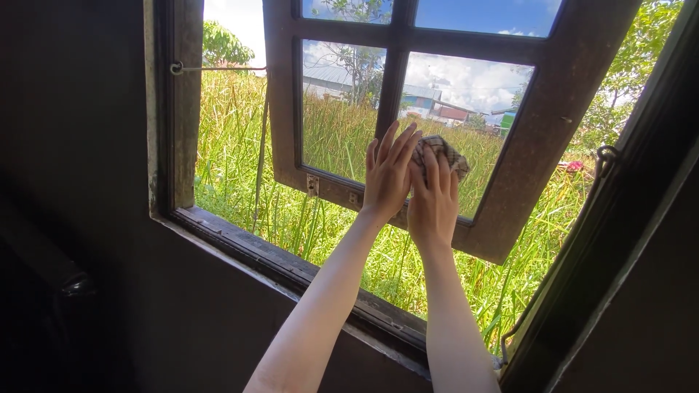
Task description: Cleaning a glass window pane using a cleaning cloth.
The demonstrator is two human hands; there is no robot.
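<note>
A brown wooden window sash (pixel 553 109) with glass panes swings open outward. My left hand (pixel 387 175) lies flat with fingers spread against the lower middle bar and pane (pixel 335 124). Beside it, my right hand (pixel 434 200) presses a crumpled checked cloth (pixel 445 151) against the lower right pane (pixel 480 116). The two hands touch side by side near the sash's bottom rail.
The dark window frame and sill (pixel 284 262) run across below my arms. A metal stay hook (pixel 218 69) spans the gap at upper left, another hook (pixel 604 156) hangs at right. Tall green grass (pixel 240 138) and distant buildings (pixel 429 102) lie outside.
</note>
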